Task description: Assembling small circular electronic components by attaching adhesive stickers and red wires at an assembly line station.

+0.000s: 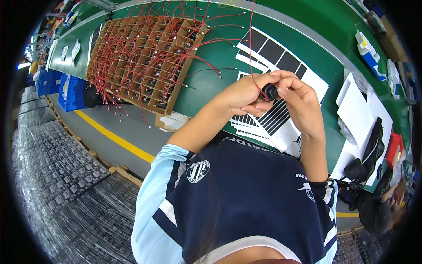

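A small black round part [270,91] is up in the air between two hands, above the counter [203,93] close to its near edge. From where I stand, the left hand [249,93] is curled half closed about one side of it, fingers beneath; the right hand [301,96] pinches the other side, thumb and fingertips drawn close together. A thin red wire [251,44] curves beside the part and rises out of view past the far side; I can't make out where it joins.

To handle it well, I'd steady the body with the left hand, leave the fine work to the right fingertips, and give the wire slack so nothing tugs on it.

Beneath the hands, striped printed sheets [314,81] fan out toward the near edge. Leftward, a divided cardboard tray [187,75] holds dark parts, its tangle of red wires spilling past that edge. Toward the counter's right end lie white sheets [357,105] and a red box [394,147].
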Demonstrator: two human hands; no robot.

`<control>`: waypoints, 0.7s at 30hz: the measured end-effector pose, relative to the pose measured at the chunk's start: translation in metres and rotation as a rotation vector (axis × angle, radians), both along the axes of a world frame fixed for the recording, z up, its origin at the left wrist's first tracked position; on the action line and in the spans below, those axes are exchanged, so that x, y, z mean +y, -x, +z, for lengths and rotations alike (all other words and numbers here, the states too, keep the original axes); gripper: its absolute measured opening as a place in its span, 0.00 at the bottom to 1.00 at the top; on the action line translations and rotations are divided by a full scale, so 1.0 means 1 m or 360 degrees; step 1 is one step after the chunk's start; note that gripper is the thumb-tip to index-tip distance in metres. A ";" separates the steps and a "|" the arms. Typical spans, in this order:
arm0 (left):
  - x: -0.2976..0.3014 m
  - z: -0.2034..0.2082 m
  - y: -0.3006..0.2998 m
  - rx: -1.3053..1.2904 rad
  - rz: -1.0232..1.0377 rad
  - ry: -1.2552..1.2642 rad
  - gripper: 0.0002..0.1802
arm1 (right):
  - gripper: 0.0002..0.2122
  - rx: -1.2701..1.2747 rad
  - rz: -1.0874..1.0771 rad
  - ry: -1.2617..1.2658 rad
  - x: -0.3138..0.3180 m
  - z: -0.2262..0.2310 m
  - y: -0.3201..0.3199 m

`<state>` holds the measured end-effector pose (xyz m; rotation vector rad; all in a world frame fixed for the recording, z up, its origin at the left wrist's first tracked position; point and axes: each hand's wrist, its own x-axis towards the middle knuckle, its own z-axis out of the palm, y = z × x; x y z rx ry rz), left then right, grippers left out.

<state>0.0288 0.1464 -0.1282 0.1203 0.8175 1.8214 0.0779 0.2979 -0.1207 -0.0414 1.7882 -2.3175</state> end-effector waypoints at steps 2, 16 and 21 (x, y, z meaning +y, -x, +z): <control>0.002 0.002 0.001 -0.0048 -0.0003 0.0015 0.19 | 0.04 -0.0027 -0.0013 0.0073 -0.001 -0.001 0.001; -0.002 -0.005 0.007 -0.0077 -0.0019 0.0016 0.17 | 0.01 0.0049 0.0005 0.0027 -0.006 -0.010 0.005; -0.010 -0.013 0.003 0.0086 -0.0145 0.0405 0.24 | 0.13 0.0099 0.0031 0.0002 -0.009 -0.013 0.004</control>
